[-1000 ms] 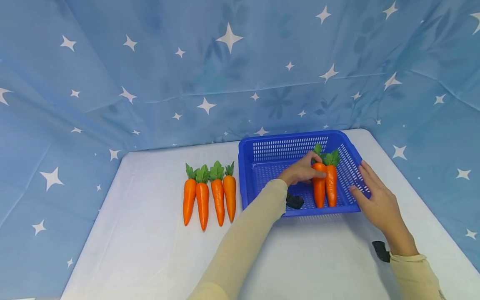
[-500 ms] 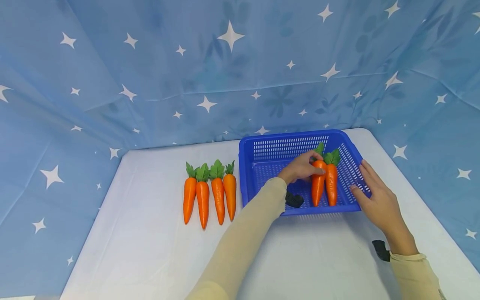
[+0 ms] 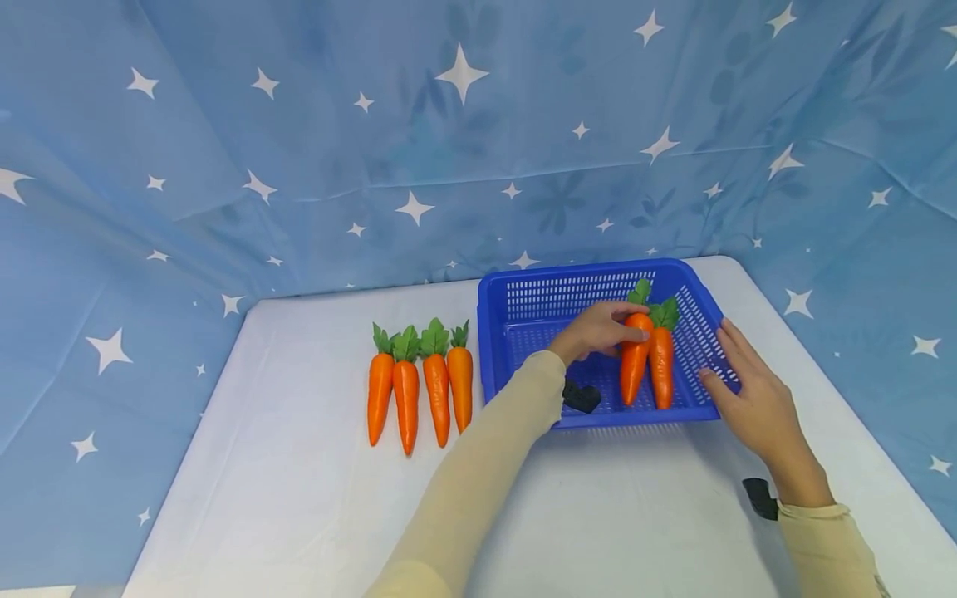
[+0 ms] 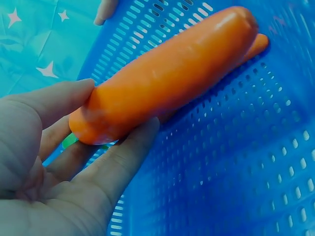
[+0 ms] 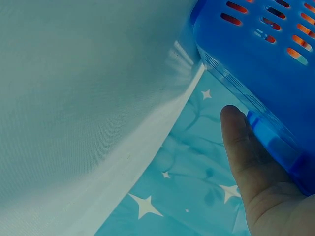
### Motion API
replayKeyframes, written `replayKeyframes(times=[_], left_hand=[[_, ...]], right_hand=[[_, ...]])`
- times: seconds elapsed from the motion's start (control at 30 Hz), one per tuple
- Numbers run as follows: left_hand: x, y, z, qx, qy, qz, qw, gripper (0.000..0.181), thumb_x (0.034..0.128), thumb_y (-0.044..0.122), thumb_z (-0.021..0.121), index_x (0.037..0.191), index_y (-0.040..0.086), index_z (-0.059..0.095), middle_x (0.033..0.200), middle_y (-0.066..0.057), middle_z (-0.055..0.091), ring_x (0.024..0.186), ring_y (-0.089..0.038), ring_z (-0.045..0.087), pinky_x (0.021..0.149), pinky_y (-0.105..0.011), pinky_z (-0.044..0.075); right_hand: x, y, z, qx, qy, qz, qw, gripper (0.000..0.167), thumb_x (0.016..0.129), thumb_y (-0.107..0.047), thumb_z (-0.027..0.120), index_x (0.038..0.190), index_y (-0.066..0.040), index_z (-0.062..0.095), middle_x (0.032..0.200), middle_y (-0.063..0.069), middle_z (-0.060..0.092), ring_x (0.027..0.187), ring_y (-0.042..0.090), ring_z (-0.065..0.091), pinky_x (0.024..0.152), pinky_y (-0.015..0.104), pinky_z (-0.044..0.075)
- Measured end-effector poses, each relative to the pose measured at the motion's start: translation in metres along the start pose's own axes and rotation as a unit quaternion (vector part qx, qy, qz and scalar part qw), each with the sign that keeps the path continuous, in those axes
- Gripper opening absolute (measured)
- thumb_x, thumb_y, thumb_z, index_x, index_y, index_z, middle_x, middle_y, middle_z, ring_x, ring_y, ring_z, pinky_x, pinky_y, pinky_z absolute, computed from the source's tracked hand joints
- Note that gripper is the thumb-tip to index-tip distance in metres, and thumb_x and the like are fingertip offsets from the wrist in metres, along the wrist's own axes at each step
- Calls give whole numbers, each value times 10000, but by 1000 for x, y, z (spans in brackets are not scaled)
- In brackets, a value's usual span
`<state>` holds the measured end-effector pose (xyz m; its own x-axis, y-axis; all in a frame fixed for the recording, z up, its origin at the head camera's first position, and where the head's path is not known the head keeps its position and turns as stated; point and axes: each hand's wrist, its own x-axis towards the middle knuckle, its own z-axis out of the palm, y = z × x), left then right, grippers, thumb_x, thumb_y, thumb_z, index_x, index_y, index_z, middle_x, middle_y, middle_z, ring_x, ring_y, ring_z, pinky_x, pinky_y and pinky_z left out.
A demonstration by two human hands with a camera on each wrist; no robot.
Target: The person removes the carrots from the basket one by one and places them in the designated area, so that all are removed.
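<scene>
Between thumb and fingers my left hand [image 3: 596, 329] pinches an orange carrot [image 3: 633, 365] near its leafy top, inside the blue basket [image 3: 583, 271]. In the left wrist view this carrot [image 4: 167, 73] slants above the basket's perforated floor, partly over another orange tip. A second carrot [image 3: 661, 365] lies just right of the held one, its green leaves close to the fingers. My right hand [image 3: 758, 407] rests at the basket's right side, fingers extended along the rim. Its thumb [image 5: 241, 147] shows beside the blue wall in the right wrist view.
Several more carrots [image 3: 406, 399] lie in a row left of the basket, leaves pointing away from me. A white cloth [image 3: 299, 498] covers the table. Behind it hangs a blue curtain [image 3: 336, 124] with white stars. Black wrist-worn devices [image 3: 581, 397] sit at both wrists.
The held carrot has shifted slightly away from me and now tilts, its tip leaning left and its top close to the second carrot. The right hand stays at the basket's side.
</scene>
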<state>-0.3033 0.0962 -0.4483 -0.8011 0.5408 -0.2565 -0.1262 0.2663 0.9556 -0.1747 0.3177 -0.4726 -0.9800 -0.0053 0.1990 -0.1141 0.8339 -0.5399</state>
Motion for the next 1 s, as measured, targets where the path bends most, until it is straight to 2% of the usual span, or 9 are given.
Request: replayKeyframes(times=[0.33, 0.57, 0.8, 1.0], left_hand=[[-6, 3, -10, -195, -152, 193, 9995, 496, 1018, 124, 751, 1499, 77, 639, 1433, -106, 641, 1056, -221, 697, 940, -512, 609], [-11, 2, -16, -305, -122, 170, 9993, 482, 1025, 118, 744, 1496, 84, 645, 1407, -98, 646, 1033, -211, 692, 917, -477, 625], [-16, 7, -25, -516, -82, 101, 9986, 476, 1020, 104, 748, 1488, 103, 659, 1370, -81, 662, 1016, -216, 686, 988, -577, 571], [-19, 9, -33, -569, -151, 207, 9981, 490, 1027, 97, 737, 1507, 93, 638, 1401, -102, 654, 1033, -214, 686, 900, -474, 633]], right_hand=[[0, 0, -1, 13, 2, -23, 10000, 737, 1098, -269, 533, 1699, -16, 189, 1773, 173, 138, 1562, 532, 203, 1064, 834, 282], [0, 0, -1, -5, 4, -52, 10000, 730, 1099, -269, 529, 1694, -4, 199, 1768, 188, 149, 1559, 535, 208, 1084, 827, 269], [0, 0, -1, -47, 0, -26, 10000, 729, 1103, -277, 522, 1694, -3, 196, 1768, 191, 145, 1561, 535, 201, 1092, 824, 263], [0, 0, -1, -18, -7, -11, 10000, 728, 1104, -267, 523, 1693, 2, 190, 1767, 199, 138, 1565, 532, 189, 1131, 799, 237]])
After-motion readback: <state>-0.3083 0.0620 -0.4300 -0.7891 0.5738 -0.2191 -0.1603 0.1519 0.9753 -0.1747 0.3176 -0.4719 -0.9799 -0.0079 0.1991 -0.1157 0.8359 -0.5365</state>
